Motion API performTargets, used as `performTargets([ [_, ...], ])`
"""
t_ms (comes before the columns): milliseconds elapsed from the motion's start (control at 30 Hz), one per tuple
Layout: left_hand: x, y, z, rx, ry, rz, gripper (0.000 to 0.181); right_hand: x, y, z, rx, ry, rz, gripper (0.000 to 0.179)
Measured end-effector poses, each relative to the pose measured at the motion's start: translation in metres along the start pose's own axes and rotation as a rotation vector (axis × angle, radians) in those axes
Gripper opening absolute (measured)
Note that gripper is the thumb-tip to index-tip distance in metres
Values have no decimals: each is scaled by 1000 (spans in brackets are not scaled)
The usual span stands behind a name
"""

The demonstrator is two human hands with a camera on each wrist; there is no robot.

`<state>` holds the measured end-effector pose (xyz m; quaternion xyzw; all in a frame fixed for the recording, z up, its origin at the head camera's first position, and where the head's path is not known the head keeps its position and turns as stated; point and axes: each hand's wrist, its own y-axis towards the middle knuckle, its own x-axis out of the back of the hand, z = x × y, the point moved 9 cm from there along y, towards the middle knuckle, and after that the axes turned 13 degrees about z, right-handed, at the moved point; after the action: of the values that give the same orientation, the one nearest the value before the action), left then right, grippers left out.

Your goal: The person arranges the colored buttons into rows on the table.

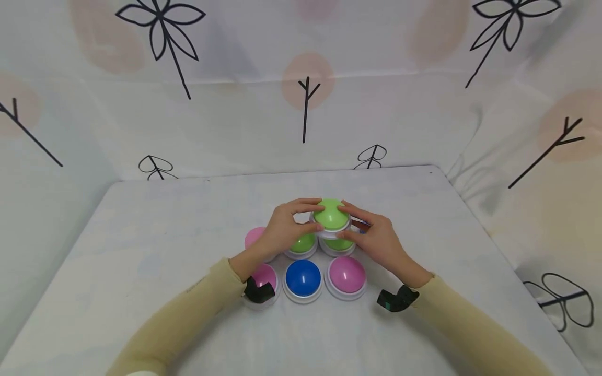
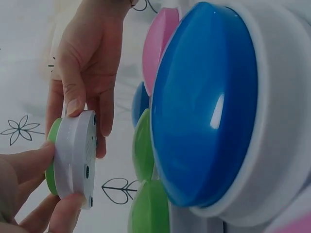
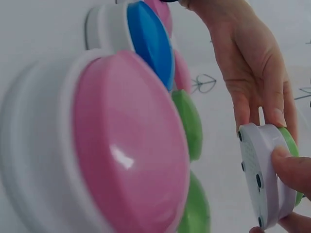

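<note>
Between both hands hangs a green-domed push button (image 1: 331, 215) with a white base. My left hand (image 1: 286, 225) pinches its left side with fingers and thumb; my right hand (image 1: 378, 239) pinches the right side. In both wrist views the held button (image 2: 73, 158) is lifted off the others, its underside with small dark feet showing. In the head view it overlaps one green button (image 1: 337, 245); another green button (image 1: 303, 243) sits to the left. In front of these stand a blue button (image 1: 303, 278) and a pink button (image 1: 347, 275) on the white table.
Under my left wrist is a second pink button (image 1: 265, 275), partly hidden. Behind my left forearm shows another pink button (image 1: 254, 236). A blue button (image 1: 363, 228) is mostly covered by my right hand. Patterned white cloth (image 1: 244, 125) hangs behind the table (image 1: 155, 224).
</note>
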<state>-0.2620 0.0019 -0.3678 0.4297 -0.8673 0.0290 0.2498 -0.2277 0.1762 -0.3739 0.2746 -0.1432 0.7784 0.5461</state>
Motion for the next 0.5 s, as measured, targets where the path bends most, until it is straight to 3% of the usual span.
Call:
performTargets([
  [133,-14,5,-2,-17,24,27,40,5,-12,-9,-7,-23,-12,56],
  [333,-35,12,-1,8,26,108,40,11,-30,-19,4,-23,-25,56],
  [500,-45,15,-2,15,21,156,38,16,-43,-21,42,-14,-40,55],
])
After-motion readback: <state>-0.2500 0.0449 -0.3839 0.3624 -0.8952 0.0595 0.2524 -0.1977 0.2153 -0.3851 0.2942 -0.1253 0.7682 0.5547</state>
